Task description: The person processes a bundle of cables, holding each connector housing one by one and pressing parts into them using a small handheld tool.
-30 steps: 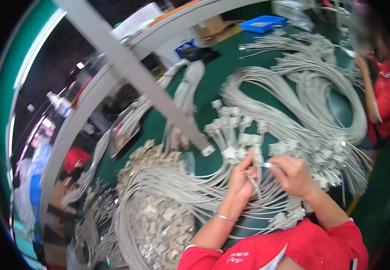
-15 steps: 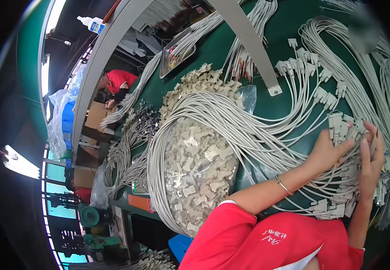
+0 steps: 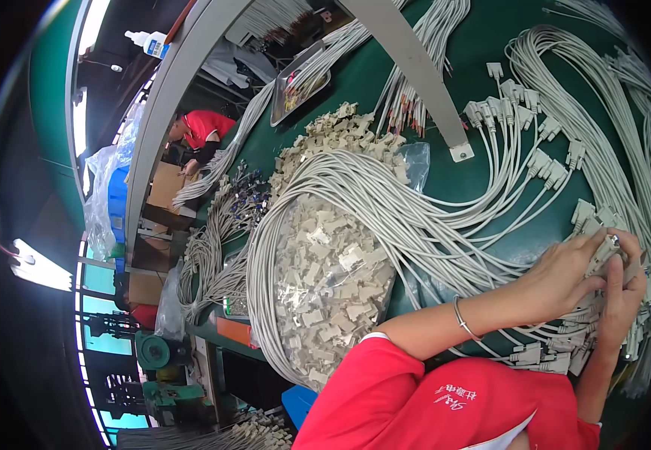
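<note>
At the right, my left hand [image 3: 562, 274] and my right hand [image 3: 622, 292] meet around a pale grey cable connector [image 3: 603, 253], fingers bent against it. Both hands grip this one connector, whose metal end faces up. Other grey connectors [image 3: 539, 356] lie beneath and in front of my wrists. A thick bundle of grey cables [image 3: 370, 187] runs from under my left forearm to the left and curves down. More connectors [image 3: 547, 169] on cable ends lie fanned out on the green table [image 3: 453, 180], beyond my hands.
A clear bag of beige plastic pieces [image 3: 333, 285] lies left of my forearm, with a loose heap [image 3: 325, 139] behind it. A metal post [image 3: 415, 67] stands on the table. A metal tray [image 3: 299, 90] sits farther back. A person in red [image 3: 205, 131] bends at the far left.
The view has swung left since the earliest frame. Since half a second ago, my hands have come closer together around a connector, and my left hand has moved slightly right and down.
</note>
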Demonstrator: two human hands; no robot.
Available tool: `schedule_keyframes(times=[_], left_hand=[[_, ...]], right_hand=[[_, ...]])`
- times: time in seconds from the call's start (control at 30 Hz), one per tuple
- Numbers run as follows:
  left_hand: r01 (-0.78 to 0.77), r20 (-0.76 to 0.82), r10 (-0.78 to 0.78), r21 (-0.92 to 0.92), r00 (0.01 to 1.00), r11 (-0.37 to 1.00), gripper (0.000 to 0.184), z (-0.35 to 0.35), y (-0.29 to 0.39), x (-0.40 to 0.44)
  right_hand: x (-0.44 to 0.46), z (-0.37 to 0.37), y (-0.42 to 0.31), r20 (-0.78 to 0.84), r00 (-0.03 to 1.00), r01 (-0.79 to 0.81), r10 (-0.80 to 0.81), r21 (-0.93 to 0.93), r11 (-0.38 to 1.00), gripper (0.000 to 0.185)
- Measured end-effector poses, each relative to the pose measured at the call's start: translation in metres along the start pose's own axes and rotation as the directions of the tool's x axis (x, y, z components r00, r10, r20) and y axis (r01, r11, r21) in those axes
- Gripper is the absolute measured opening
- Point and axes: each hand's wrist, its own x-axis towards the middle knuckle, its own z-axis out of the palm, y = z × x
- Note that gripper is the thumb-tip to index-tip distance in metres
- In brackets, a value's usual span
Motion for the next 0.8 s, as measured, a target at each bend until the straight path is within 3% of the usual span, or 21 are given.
schedule_keyframes(times=[0.07, 0.1, 0.13, 0.17, 0.2, 0.23, 0.27, 0.33, 0.37, 0.4, 0.43, 0.47, 0.53, 0.6, 0.67, 0.73, 0.8], left_hand=[[-0.013, 0.049, 0.016, -0.071, 0.999, 0.997, 0.028, -0.013, 0.007, 0.008], [-0.02, 0.106, 0.035, -0.142, 0.994, 0.99, 0.022, -0.02, 0.012, 0.011], [-0.029, 0.098, 0.043, -0.14, 0.994, 0.99, 0.022, -0.024, 0.018, 0.013], [0.131, 0.118, -0.105, -0.239, 0.987, 0.962, 0.019, -0.028, 0.025, 0.014], [0.286, 0.153, -0.248, -0.331, 0.957, 0.899, 0.015, -0.031, 0.029, 0.014], [0.277, 0.141, -0.243, -0.333, 0.96, 0.901, 0.015, -0.033, 0.03, 0.014], [0.303, 0.148, -0.269, -0.313, 0.952, 0.9, 0.012, -0.034, 0.029, 0.014], [0.319, 0.144, -0.288, -0.295, 0.947, 0.9, 0.01, -0.037, 0.026, 0.015], [0.077, -0.003, -0.077, -0.105, 0.997, 0.992, 0.009, -0.039, 0.022, 0.017], [-0.15, -0.101, 0.163, 0.122, 0.981, 0.981, 0.009, -0.04, 0.016, 0.021], [-0.283, -0.213, 0.338, 0.249, 0.917, 0.926, 0.013, -0.046, 0.015, 0.03], [-0.154, -0.169, 0.165, 0.079, 0.972, 0.985, 0.013, -0.051, 0.015, 0.031], [0.184, 0.039, -0.18, -0.306, 0.983, 0.934, 0.014, -0.054, 0.02, 0.031], [0.22, 0.19, -0.175, -0.245, 0.966, 0.944, 0.016, -0.041, 0.007, 0.026], [0.275, 0.206, -0.215, -0.329, 0.954, 0.903, 0.022, -0.034, 0.005, 0.019], [0.395, 0.254, -0.302, -0.575, 0.919, 0.716, 0.024, -0.033, 0.0, 0.015], [0.364, 0.267, -0.253, -0.575, 0.93, 0.733, 0.026, -0.031, -0.001, 0.012]], right_hand=[[-0.001, 0.013, -0.018, 0.12, 0.992, 0.089, -0.051, -0.337, 0.937, 0.034], [0.0, 0.012, -0.019, 0.115, 0.992, 0.084, -0.047, -0.347, 0.934, 0.034], [0.002, 0.008, -0.018, 0.312, 0.944, 0.313, -0.103, -0.761, 0.569, 0.035], [0.004, 0.004, -0.017, 0.498, 0.867, 0.499, -0.031, -0.867, 0.01, 0.035], [0.005, 0.0, -0.015, 0.599, 0.787, 0.573, 0.146, -0.625, -0.53, 0.036], [0.007, -0.004, -0.014, 0.574, 0.735, 0.514, 0.361, -0.125, -0.849, 0.037], [0.009, -0.007, -0.014, 0.429, 0.728, 0.345, 0.535, 0.445, -0.826, 0.038], [0.01, -0.006, -0.016, 0.43, 0.705, 0.342, 0.564, 0.491, -0.801, 0.038], [0.01, -0.003, -0.016, 0.439, 0.679, 0.331, 0.588, 0.531, -0.78, 0.038], [0.007, 0.0, -0.015, 0.429, 0.682, 0.334, 0.592, 0.536, -0.775, 0.038], [0.004, 0.004, -0.012, 0.468, 0.711, 0.36, 0.525, 0.4, -0.843, 0.037], [0.004, 0.007, -0.01, 0.495, 0.74, 0.378, 0.456, 0.254, -0.89, 0.036], [0.01, 0.004, -0.012, 0.521, 0.696, 0.437, 0.494, 0.239, -0.867, 0.034], [0.01, 0.0, -0.013, 0.511, 0.683, 0.362, 0.523, 0.385, -0.849, 0.034], [0.009, 0.006, -0.017, 0.439, 0.702, 0.351, 0.56, 0.471, -0.809, 0.034], [0.005, 0.006, -0.012, 0.452, 0.757, 0.253, 0.472, 0.463, -0.849, 0.03], [0.01, 0.002, -0.012, 0.38, 0.742, 0.285, 0.553, 0.567, -0.773, 0.03]])
